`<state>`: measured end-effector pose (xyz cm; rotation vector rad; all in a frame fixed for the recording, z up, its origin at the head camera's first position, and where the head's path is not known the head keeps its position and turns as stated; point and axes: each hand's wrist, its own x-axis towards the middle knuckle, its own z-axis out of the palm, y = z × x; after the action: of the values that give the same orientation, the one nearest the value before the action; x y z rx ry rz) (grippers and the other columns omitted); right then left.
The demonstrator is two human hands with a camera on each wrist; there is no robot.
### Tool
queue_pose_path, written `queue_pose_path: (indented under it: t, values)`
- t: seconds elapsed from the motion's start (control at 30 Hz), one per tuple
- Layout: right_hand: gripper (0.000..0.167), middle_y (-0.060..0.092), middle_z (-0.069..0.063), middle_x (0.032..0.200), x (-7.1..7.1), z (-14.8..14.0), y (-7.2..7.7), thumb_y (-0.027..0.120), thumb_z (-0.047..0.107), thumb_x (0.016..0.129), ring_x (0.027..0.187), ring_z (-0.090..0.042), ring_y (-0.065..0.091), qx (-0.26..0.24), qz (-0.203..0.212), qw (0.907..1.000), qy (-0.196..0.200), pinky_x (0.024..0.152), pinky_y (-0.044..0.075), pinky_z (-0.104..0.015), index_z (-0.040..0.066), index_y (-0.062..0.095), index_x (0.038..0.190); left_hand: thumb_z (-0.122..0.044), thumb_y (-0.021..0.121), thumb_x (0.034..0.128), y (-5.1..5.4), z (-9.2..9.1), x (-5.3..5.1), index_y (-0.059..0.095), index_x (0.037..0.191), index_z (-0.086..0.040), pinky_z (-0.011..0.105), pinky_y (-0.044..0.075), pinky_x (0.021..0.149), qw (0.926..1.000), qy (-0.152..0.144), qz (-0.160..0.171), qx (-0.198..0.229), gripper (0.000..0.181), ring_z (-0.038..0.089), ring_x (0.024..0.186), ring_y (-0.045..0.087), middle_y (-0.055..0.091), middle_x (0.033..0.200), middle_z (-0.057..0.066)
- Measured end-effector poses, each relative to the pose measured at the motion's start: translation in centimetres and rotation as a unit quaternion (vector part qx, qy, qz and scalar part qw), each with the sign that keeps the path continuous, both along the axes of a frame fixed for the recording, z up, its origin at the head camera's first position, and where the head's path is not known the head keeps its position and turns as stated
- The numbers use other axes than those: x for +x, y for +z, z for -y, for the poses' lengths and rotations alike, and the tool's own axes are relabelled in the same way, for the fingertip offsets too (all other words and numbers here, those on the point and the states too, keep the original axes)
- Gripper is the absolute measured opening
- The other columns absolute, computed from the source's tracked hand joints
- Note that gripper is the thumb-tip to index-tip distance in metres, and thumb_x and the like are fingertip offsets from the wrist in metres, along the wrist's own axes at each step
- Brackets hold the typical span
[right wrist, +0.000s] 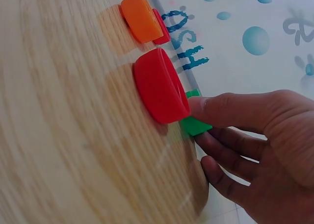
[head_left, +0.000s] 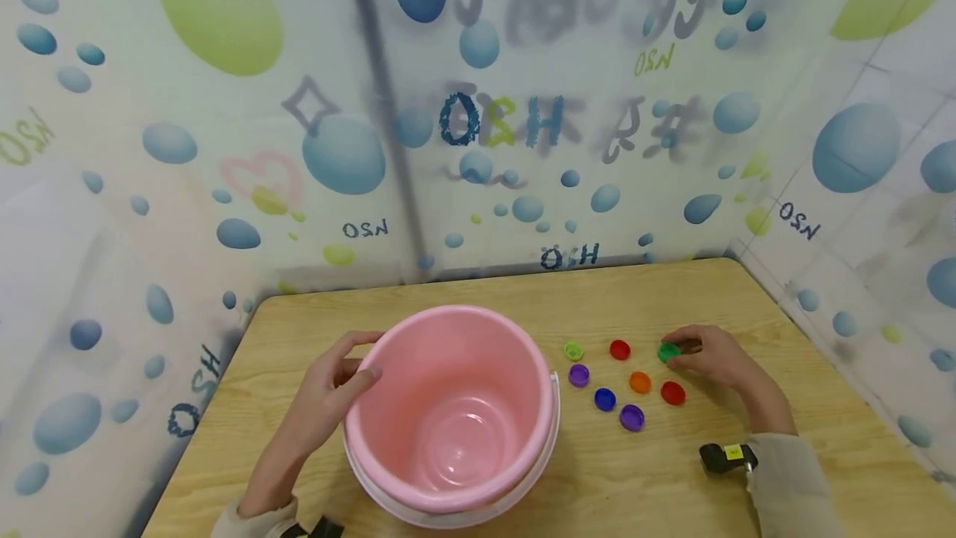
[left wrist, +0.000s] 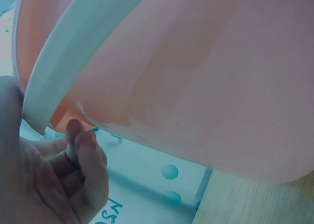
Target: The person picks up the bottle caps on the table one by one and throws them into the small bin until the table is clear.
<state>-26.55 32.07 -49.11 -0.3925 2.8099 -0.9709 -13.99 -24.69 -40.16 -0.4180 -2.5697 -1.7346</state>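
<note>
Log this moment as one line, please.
left hand: grip on pink bucket at rim | right hand: pinches green cap | nearby: seven other caps on table, right of bucket

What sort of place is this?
Probably a small makeshift booth: thin sheets printed with blue and green bubbles and reversed "H2O" lettering hang behind and on both sides of a wood-grain table, where a pink bucket stands beside small coloured caps.
</note>
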Motion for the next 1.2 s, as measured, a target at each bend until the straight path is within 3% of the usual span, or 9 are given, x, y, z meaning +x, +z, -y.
queue_pose_path:
  t: [0.4,0.63,0.9,1.2]
  values:
    - [0.04,0.071,-0.021,0.119,-0.6,0.4,0.3,0.077,0.019,0.09,0.106,-0.033,0.067,0.013,-0.007,0.9999,-0.008,0.096,0.055,-0.053,-0.002,0.07,0.123,-0.011,0.054,0.1045,0.3,-0.2,0.2,0.049,0.146,-0.008,0.04,0.06,0.051,0.9999,0.008,0.004,0.011,0.042,0.027,0.056,0.073,0.076,0.096,0.027]
    - [0.042,0.073,-0.019,0.116,-0.2,0.4,0.7,0.078,0.023,0.09,0.104,-0.031,0.068,0.02,-0.011,0.9997,-0.008,0.092,0.056,-0.047,-0.002,0.07,0.123,-0.012,0.053,0.1061,0.3,-0.4,0.3,0.048,0.149,-0.01,0.041,0.056,0.044,0.9997,0.006,0.012,0.02,0.043,0.028,0.05,0.07,0.076,0.088,0.025]
    - [0.043,0.073,-0.017,0.113,0.2,0.2,1.0,0.078,0.023,0.09,0.104,-0.034,0.069,0.005,-0.02,0.9997,-0.012,0.089,0.058,-0.045,-0.003,0.068,0.123,-0.01,0.054,0.1045,0.5,-0.4,0.4,0.047,0.149,-0.011,0.043,0.057,0.044,0.9992,0.011,0.032,0.021,0.045,0.035,0.052,0.071,0.075,0.093,0.029]
    - [0.038,0.074,-0.015,0.113,0.7,0.6,2.9,0.076,0.023,0.094,0.101,-0.029,0.07,-0.019,-0.053,0.9984,0.001,0.079,0.056,-0.023,0.001,0.069,0.123,-0.004,0.055,0.1002,0.7,-0.7,0.5,0.046,0.149,-0.006,0.04,0.059,0.05,0.9999,-0.004,0.005,0.014,0.05,0.025,0.055,0.073,0.075,0.09,0.028]
